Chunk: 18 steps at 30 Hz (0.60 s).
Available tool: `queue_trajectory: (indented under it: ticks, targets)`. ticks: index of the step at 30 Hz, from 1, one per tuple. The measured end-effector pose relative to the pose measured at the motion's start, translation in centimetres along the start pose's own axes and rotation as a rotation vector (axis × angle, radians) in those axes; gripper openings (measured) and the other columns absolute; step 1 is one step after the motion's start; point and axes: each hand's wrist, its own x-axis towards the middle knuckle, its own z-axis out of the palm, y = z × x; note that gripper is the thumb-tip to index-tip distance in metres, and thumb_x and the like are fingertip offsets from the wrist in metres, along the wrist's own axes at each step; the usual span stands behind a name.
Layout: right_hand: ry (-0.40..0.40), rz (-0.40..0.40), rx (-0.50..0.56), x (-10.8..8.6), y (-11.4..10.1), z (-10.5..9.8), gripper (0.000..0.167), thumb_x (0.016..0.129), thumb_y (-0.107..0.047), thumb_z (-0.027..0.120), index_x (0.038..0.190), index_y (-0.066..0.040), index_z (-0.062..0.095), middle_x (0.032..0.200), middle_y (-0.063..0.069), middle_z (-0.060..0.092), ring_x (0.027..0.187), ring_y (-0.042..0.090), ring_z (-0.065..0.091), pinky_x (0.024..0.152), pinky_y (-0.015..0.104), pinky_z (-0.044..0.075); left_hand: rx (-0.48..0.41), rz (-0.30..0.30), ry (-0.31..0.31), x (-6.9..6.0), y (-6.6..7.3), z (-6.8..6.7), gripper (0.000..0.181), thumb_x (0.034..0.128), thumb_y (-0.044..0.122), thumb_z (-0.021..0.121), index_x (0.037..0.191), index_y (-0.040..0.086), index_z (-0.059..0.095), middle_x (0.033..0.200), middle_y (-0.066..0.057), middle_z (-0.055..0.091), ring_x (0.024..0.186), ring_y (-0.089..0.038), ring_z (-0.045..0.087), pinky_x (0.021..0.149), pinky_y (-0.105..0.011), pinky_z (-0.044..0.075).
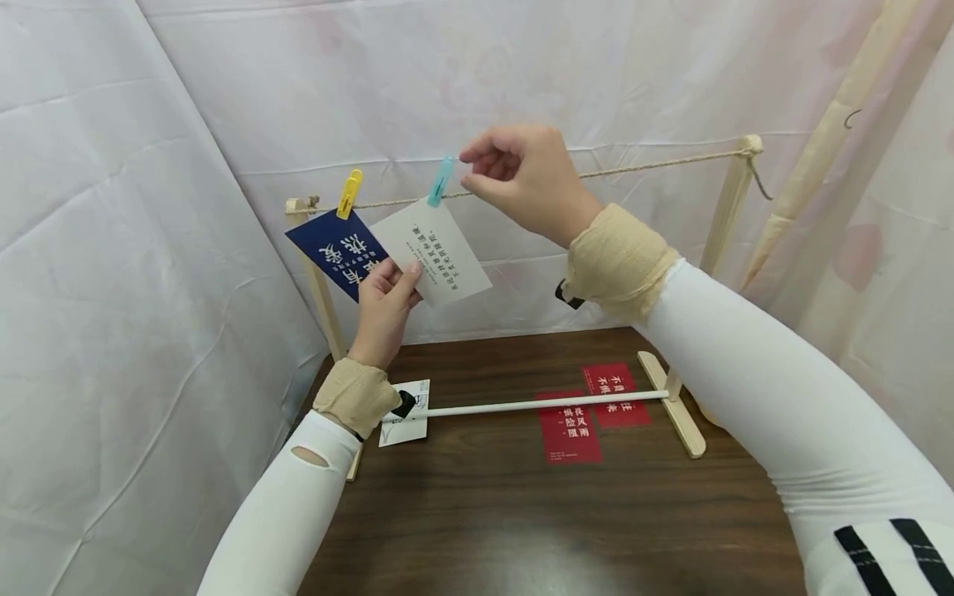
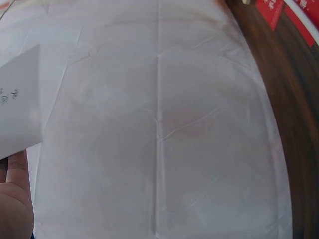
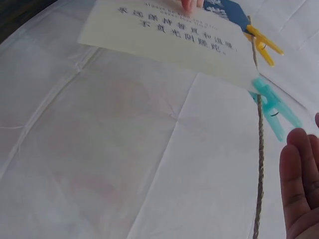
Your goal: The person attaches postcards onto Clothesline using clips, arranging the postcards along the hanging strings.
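My left hand (image 1: 383,319) pinches the lower left edge of a white card (image 1: 458,261) printed with Chinese characters. A light-blue clothespin (image 1: 440,180) clips the card's top corner to a rope (image 1: 648,167). Just right of that clothespin is my right hand (image 1: 532,184), thumb and fingers bent and parted, holding nothing. In the right wrist view, a small gap separates its fingertips (image 3: 295,142) from the clothespin's handles. To the left, a dark blue card (image 1: 319,240) hangs tilted from a yellow clothespin (image 1: 349,194), partly behind the white card and left hand.
The rope spans a wooden frame with a right post (image 1: 726,211) and a white lower bar (image 1: 507,407). On the brown table (image 1: 522,513) lie two red cards (image 1: 570,443) and a white card (image 1: 406,430). Pale curtains (image 1: 112,290) surround everything.
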Motion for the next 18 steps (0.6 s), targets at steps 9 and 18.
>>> queue_trajectory:
  ticks: [9,18]
  targets:
    - [-0.072,0.000,-0.010,-3.6,1.9,-1.0,0.012,0.095,-0.003,0.080,0.106,0.003,0.081,0.093,0.018,0.079,0.075,0.010,0.067,0.071,0.015,0.053,0.012,-0.033,0.000,-1.1,-1.3,-0.2,0.024,0.1104,0.007,0.060,0.130,-0.006,0.065,0.112,0.006,0.081,0.100,-0.010,0.079,0.087,-0.028,0.065]
    - [-0.075,0.016,-0.027,-7.0,4.4,-2.2,0.009,0.095,0.002,0.078,0.103,0.003,0.081,0.090,0.018,0.080,0.070,-0.003,0.064,0.067,0.011,0.051,-0.048,-0.062,-0.034,-2.0,-3.1,-1.2,0.015,0.1108,0.004,0.058,0.123,-0.003,0.064,0.103,0.006,0.081,0.093,-0.012,0.081,0.088,-0.030,0.066]
